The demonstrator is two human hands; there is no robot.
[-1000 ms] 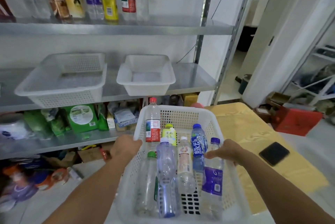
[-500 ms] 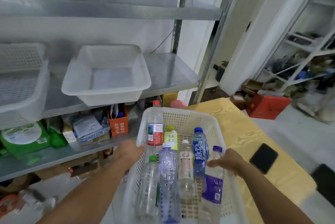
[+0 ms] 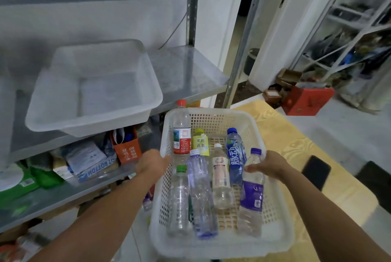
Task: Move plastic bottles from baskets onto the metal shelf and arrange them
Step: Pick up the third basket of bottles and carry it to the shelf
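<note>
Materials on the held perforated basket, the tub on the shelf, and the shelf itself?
The basket looks like white plastic, matte: moulded grid of holes. The tub, likely translucent plastic, frosted and smooth: rounded moulded rim. The shelf, sheet metal, perhaps galvanised steel: grey, dull sheen, mottled.

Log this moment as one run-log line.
left hand: grips basket left rim | right hand: grips right rim | bottles: seven visible, all in basket | metal shelf: ahead-left of basket
</note>
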